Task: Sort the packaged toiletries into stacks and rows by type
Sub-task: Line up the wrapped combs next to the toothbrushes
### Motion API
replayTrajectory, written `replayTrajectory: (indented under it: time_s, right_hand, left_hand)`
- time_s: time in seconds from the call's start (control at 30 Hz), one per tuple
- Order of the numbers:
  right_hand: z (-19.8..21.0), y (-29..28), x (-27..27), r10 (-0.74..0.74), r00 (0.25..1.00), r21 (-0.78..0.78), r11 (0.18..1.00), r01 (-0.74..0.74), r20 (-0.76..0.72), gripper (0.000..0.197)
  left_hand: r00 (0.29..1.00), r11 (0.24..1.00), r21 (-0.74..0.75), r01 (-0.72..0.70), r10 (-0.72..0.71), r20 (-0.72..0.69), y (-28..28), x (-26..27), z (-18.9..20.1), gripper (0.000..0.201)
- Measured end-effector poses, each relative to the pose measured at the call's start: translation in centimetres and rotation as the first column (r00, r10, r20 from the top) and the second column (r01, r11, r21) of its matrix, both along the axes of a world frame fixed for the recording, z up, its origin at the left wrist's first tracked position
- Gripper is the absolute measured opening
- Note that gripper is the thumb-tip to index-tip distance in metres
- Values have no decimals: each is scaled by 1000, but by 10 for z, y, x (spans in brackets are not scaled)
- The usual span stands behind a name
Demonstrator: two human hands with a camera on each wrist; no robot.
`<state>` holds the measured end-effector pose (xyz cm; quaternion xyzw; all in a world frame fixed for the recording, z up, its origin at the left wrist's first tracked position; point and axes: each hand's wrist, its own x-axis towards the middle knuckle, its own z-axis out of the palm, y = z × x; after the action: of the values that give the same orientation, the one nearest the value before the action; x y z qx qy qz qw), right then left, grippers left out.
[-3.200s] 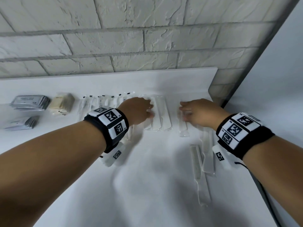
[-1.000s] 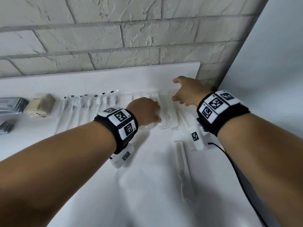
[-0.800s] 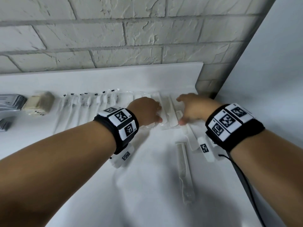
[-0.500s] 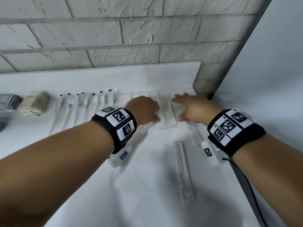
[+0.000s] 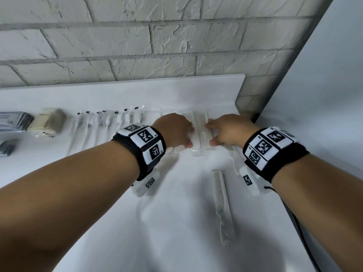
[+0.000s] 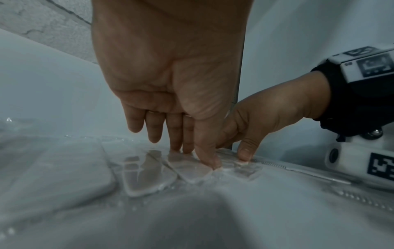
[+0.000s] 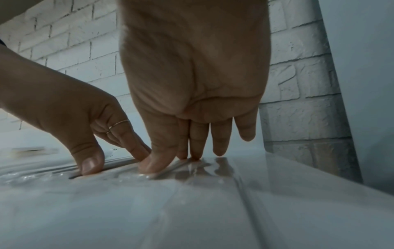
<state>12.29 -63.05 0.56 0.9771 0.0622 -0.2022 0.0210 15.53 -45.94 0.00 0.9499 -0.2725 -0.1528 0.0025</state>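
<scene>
A row of clear-wrapped white combs (image 5: pixel 200 132) lies side by side near the back of the white shelf (image 5: pixel 176 222). My left hand (image 5: pixel 189 137) presses straight fingers and thumb down on the wrappers (image 6: pixel 187 170) at the row's left part. My right hand (image 5: pixel 210 134) presses its thumb and fingertips on the rightmost wrapped comb (image 7: pixel 170 170), almost touching the left hand (image 7: pixel 110 161). Neither hand grips anything. One wrapped comb (image 5: pixel 223 195) lies loose nearer me. Another comb (image 5: pixel 233 156) is partly hidden under my right wrist.
Left of the combs runs a row of wrapped toothbrushes (image 5: pixel 104 122), then a beige stack of packets (image 5: pixel 49 122) and two grey packet stacks (image 5: pixel 13 120) (image 5: pixel 7 148). A brick wall (image 5: pixel 157 46) backs the shelf. A white side panel (image 5: pixel 324 85) bounds it on the right.
My right hand drew back from the rear of the shelf and settled on the right end of the comb row beside the left hand. The left hand has stayed pressing on the row.
</scene>
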Motion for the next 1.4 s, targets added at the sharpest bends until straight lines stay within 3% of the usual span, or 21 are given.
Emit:
replayTrajectory:
  time_s: [0.13, 0.2, 0.3, 0.37, 0.53, 0.97, 1.03, 1.1, 1.17, 1.2, 1.27, 1.33, 1.4]
  right_hand:
    - [12, -18, -4, -153, 986, 214, 967, 136, 65, 66]
    - [21, -27, -13, -120, 993, 127, 985, 116, 22, 67]
    - [25, -29, -36, -16, 987, -113, 994, -2, -158, 75]
    - [18, -28, -44, -2, 979, -170, 985, -33, -201, 84]
    - [9, -33, -31, 12, 988, -125, 992, -31, -152, 84]
    - [11, -27, 12, 59, 993, -141, 987, -74, -104, 76]
    - [10, -32, 10, 46, 994, -93, 994, -55, -96, 79]
    - [8, -41, 6, -40, 996, 91, 995, 47, -74, 89]
    - [10, -44, -4, -181, 983, 310, 934, 178, -19, 92]
    - [11, -41, -15, -229, 973, 359, 910, 209, 14, 86]
    - [21, -29, -37, -230, 969, 281, 939, 197, 92, 59]
    - [29, -5, -69, -154, 988, 151, 977, 151, 12, 41]
    - [25, 14, -99, -62, 992, 72, 995, 70, -111, 43]
  left_hand:
    - [1000, 998, -63, -26, 26, -6, -3, 1, -3, 58]
    - [1000, 995, -92, -24, 24, 4, -8, 0, -5, 56]
    - [1000, 995, -96, 4, -5, -8, -19, -2, -6, 55]
    - [999, 998, -62, 32, -34, -30, -26, -4, -7, 52]
    - [994, 993, 57, 108, -107, -27, -35, -5, -5, 49]
    - [999, 999, -12, 33, -33, -21, -34, -6, -5, 55]
    - [999, 999, -13, 30, -30, -22, -33, -7, -6, 57]
    - [1000, 999, -40, 23, -24, -21, -31, -8, -4, 61]
    - [1000, 996, -86, 12, -13, -14, -28, -9, 0, 65]
    - [1000, 995, -104, 1, -2, -11, -25, -13, 1, 66]
    - [1000, 992, -124, -15, 17, 12, -24, -14, 7, 64]
    - [999, 992, -126, -31, 33, 15, -20, -18, 9, 61]
    - [999, 992, -118, -33, 36, 25, -16, -22, 9, 59]
